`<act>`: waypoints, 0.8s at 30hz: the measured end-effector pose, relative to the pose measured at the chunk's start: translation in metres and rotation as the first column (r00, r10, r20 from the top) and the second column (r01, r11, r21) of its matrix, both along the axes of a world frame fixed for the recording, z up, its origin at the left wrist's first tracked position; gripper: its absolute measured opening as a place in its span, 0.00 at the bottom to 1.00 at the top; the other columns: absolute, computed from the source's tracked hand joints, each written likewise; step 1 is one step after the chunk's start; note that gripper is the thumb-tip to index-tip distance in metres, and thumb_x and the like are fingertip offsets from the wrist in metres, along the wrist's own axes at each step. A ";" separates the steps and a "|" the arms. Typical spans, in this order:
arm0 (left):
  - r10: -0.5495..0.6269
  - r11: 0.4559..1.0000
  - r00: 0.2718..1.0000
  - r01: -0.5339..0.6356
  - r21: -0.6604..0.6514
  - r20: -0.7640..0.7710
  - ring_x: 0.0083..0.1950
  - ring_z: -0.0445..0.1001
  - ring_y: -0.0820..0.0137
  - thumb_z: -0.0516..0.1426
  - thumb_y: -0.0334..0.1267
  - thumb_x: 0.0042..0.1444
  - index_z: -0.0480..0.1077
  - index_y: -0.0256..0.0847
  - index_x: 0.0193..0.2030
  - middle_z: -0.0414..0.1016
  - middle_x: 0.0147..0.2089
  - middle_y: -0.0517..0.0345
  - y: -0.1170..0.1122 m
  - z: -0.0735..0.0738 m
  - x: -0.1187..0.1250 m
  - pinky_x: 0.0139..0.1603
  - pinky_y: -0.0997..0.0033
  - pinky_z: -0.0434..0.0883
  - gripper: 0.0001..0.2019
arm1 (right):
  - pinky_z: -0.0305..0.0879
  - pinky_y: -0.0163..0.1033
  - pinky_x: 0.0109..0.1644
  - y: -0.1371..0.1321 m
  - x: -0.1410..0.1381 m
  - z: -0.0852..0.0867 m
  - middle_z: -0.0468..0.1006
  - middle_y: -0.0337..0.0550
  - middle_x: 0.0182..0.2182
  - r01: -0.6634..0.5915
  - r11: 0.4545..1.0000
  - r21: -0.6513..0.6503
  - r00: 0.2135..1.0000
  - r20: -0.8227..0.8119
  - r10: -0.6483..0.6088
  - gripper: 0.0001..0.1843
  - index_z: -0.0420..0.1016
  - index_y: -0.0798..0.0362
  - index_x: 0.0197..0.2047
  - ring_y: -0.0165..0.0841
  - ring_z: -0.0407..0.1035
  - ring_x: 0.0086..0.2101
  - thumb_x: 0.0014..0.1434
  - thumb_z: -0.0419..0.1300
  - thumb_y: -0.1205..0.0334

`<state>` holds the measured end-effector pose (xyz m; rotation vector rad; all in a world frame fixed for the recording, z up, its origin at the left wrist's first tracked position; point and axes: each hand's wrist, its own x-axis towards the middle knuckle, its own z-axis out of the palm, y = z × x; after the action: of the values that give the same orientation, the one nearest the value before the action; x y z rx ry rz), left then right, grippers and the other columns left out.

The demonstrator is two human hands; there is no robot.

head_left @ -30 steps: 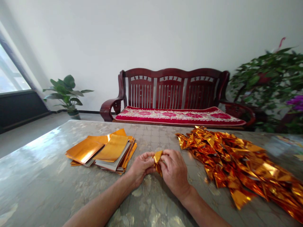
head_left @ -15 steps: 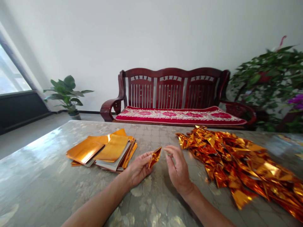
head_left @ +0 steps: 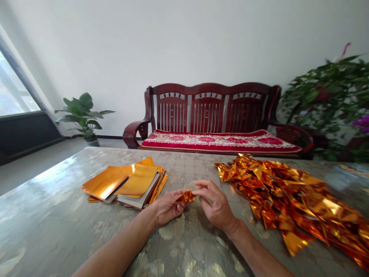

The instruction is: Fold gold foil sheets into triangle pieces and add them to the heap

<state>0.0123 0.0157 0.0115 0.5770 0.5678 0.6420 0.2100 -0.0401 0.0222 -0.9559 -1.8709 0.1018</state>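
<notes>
My left hand [head_left: 169, 207] holds a small folded piece of shiny gold foil paper [head_left: 188, 196] between thumb and fingers, low over the table. My right hand [head_left: 215, 206] is at the right end of that piece. Its fingertips seem to touch the foil, while its thumb stands apart below and its fingers are spread. To the left of my left hand lies a stack of flat gold foil sheets [head_left: 138, 181], some with the grey back showing. Right of my right hand spreads a large heap of folded gold foil pieces [head_left: 276, 188].
The table [head_left: 184, 246] has a patterned, glossy cover. Beyond its far edge stands a dark red wooden bench [head_left: 207, 111] with a red floral cushion [head_left: 219, 141]. A potted plant [head_left: 83, 115] is on the left, leafy plants [head_left: 331, 92] on the right.
The foil piece has tipped from upright to nearly level and looks lower. My right hand has moved left, bringing its fingertips to the foil.
</notes>
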 end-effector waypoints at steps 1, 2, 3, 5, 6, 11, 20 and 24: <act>-0.018 1.000 1.000 0.018 -0.015 -0.001 0.21 0.69 0.83 0.63 0.24 0.55 0.74 0.31 0.41 0.74 0.31 0.56 0.000 0.000 0.000 0.21 0.88 0.68 0.07 | 0.72 0.43 0.51 0.000 0.000 0.000 0.76 0.44 0.47 -0.008 1.000 -0.007 1.000 -0.009 0.008 0.21 0.79 0.46 0.43 0.34 0.72 0.47 0.56 0.53 0.78; -0.037 0.999 0.999 0.037 -0.035 0.003 0.21 0.69 0.83 0.63 0.24 0.55 0.74 0.32 0.42 0.74 0.31 0.56 0.000 0.000 0.000 0.21 0.88 0.67 0.08 | 0.72 0.42 0.50 0.001 0.000 0.000 0.76 0.44 0.46 -0.018 1.000 -0.013 1.000 -0.019 0.018 0.20 0.79 0.47 0.42 0.34 0.73 0.46 0.57 0.53 0.78; -0.054 0.997 0.998 0.055 -0.053 0.008 0.21 0.69 0.83 0.63 0.24 0.54 0.74 0.32 0.42 0.74 0.31 0.57 0.000 0.000 0.000 0.21 0.89 0.67 0.09 | 0.73 0.41 0.49 0.001 -0.001 -0.001 0.77 0.44 0.44 -0.030 0.999 -0.019 0.999 -0.028 0.029 0.19 0.79 0.47 0.40 0.34 0.73 0.45 0.57 0.53 0.77; -0.070 0.996 0.997 0.071 -0.063 0.011 0.22 0.70 0.83 0.64 0.23 0.53 0.74 0.32 0.42 0.74 0.31 0.56 0.000 0.001 -0.001 0.22 0.89 0.68 0.10 | 0.73 0.39 0.46 0.002 -0.001 -0.001 0.78 0.44 0.41 -0.050 0.998 -0.033 0.998 -0.041 0.049 0.18 0.79 0.48 0.40 0.33 0.74 0.43 0.58 0.53 0.77; -0.082 0.995 0.997 0.082 -0.060 0.001 0.22 0.71 0.83 0.64 0.22 0.52 0.73 0.32 0.43 0.75 0.32 0.56 0.000 0.002 -0.002 0.22 0.88 0.68 0.11 | 0.73 0.38 0.45 0.002 -0.001 -0.001 0.78 0.43 0.39 -0.058 0.997 -0.041 0.997 -0.044 0.056 0.18 0.79 0.48 0.40 0.32 0.74 0.41 0.58 0.53 0.77; -0.017 0.992 0.973 0.045 0.119 -0.232 0.25 0.75 0.78 0.62 0.25 0.50 0.73 0.37 0.48 0.78 0.37 0.55 0.001 0.005 -0.001 0.22 0.84 0.69 0.17 | 0.73 0.37 0.42 0.006 0.001 -0.004 0.78 0.43 0.37 -0.043 0.997 -0.069 0.997 -0.062 0.039 0.16 0.80 0.48 0.41 0.32 0.74 0.39 0.61 0.53 0.75; 0.448 0.602 0.881 -0.170 0.780 -0.154 0.34 0.73 0.73 0.66 0.34 0.50 0.77 0.39 0.45 0.78 0.39 0.54 0.010 0.011 -0.008 0.37 0.77 0.69 0.15 | 0.70 0.37 0.41 0.013 0.012 -0.014 0.79 0.40 0.33 0.047 0.974 -0.222 0.995 -0.070 -0.064 0.14 0.82 0.49 0.37 0.32 0.74 0.35 0.57 0.58 0.74; 0.422 0.424 0.884 0.002 0.905 -0.200 0.43 0.73 0.66 0.65 0.31 0.52 0.81 0.40 0.38 0.77 0.39 0.52 0.013 0.006 -0.013 0.48 0.72 0.68 0.07 | 0.69 0.36 0.40 0.013 0.014 -0.016 0.78 0.39 0.33 0.018 0.963 -0.269 0.997 -0.072 -0.039 0.13 0.83 0.47 0.38 0.31 0.74 0.35 0.58 0.59 0.73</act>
<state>-0.0006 0.0287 0.0173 1.7282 0.6726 1.0966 0.2235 -0.0270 0.0059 -1.1458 -1.8005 0.3780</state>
